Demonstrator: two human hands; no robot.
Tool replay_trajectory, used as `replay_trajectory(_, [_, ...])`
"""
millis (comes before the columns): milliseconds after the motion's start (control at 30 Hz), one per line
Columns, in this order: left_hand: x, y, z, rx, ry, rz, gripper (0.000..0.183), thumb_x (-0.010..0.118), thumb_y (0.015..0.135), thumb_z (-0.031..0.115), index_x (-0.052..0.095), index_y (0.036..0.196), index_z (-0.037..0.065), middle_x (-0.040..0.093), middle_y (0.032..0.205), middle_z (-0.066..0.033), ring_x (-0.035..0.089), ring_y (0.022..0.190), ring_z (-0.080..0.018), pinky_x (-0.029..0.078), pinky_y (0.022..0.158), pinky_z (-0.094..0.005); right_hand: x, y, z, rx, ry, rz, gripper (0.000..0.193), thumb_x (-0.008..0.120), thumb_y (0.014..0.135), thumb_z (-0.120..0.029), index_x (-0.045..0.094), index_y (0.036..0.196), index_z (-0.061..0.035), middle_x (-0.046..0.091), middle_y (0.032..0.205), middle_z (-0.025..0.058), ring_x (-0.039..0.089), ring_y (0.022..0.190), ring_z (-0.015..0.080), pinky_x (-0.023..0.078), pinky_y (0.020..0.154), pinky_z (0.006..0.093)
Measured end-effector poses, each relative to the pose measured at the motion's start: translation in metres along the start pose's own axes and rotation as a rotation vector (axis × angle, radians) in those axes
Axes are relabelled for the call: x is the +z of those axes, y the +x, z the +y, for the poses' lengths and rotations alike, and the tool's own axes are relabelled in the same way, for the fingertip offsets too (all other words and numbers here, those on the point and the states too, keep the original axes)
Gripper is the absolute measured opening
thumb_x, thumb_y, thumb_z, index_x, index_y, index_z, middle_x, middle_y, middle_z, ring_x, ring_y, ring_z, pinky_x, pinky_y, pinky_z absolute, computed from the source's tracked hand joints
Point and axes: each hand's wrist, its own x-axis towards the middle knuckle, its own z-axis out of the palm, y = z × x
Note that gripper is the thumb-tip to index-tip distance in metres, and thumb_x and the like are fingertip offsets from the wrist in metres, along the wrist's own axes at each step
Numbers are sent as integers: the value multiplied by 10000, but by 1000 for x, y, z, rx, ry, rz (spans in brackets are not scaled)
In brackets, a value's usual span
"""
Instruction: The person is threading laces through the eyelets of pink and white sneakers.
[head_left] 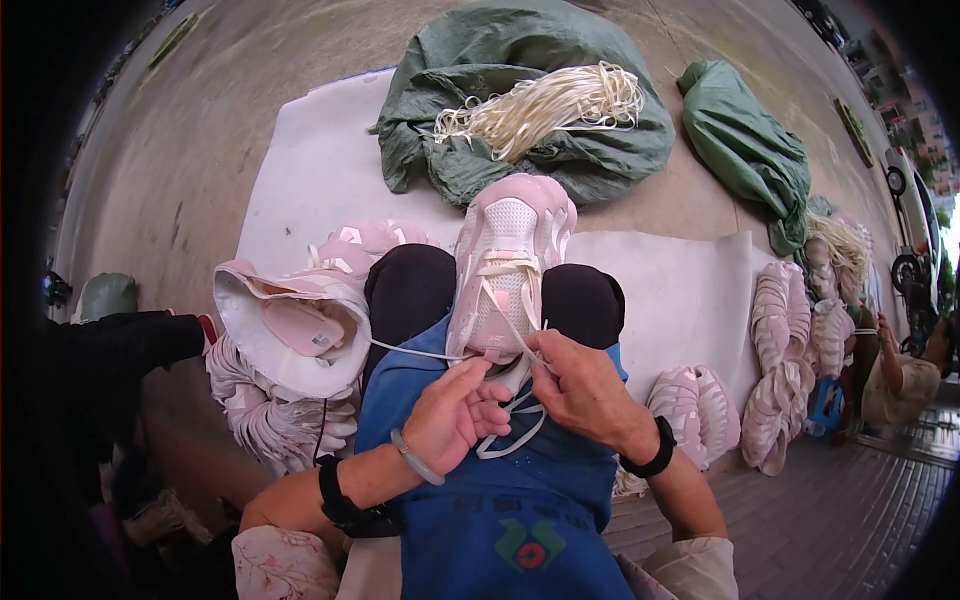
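A pink and white shoe upper [508, 250] rests on my lap between my knees, toe pointing away from me, with a pale lace [497, 300] threaded through its upper eyelets. My right hand [590, 390] is closed at the shoe's near right edge, thumb and forefinger pinching the lace. Palm turned up, my left hand [455, 412] lies at the near left edge, fingers loosely curled and apart, the thumb reaching to the shoe. A loose loop of lace [512, 440] hangs between the hands over my blue apron [500, 500]. Another lace end stretches left from the shoe.
Left of my knee, a pink upper with white lining [290, 335] lies on stacked uppers [270, 430]. Cream laces [550, 105] sit on a green sack [440, 70] ahead; another green sack [745, 140] is farther right. More uppers [780, 350] stand at right. People sit at both sides.
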Motion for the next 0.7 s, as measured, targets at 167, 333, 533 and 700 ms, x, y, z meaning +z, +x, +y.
replay_trajectory(167, [2, -3, 5, 6, -14, -8, 353, 486, 1003, 290, 444, 1283, 80, 647, 975, -100, 660, 707, -178, 562, 676, -344, -11, 3, -4, 3, 85, -124, 203, 558, 812, -29, 550, 1012, 6, 601, 834, 228, 605, 750, 418, 473, 633, 459])
replay_trajectory(333, [-5, 6, 1, -7, -86, -131, 280, 478, 1007, 305, 475, 1185, 89, 642, 979, -76, 648, 719, -159, 554, 685, -337, -7, 7, -7, -12, 36, -88, 198, 559, 823, -43, 564, 1015, 4, 612, 858, 221, 607, 743, 412, 480, 634, 451])
replay_trajectory(533, [-8, 28, 1, 17, -89, -237, 232, 500, 1000, 309, 528, 1048, 84, 627, 1028, -45, 616, 874, -128, 523, 820, -349, 0, 6, 2, -91, -93, -42, 222, 563, 841, -59, 561, 1059, -17, 632, 893, 196, 626, 754, 390, 499, 653, 456])
replay_trajectory(700, [13, 28, 4, 79, -36, -140, 396, 457, 1012, 290, 435, 1328, 54, 569, 1242, -88, 557, 1145, -209, 450, 998, -380, 2, 12, -5, -61, -192, 83, 313, 557, 843, -55, 495, 1149, -40, 619, 868, 178, 629, 748, 387, 500, 617, 460])
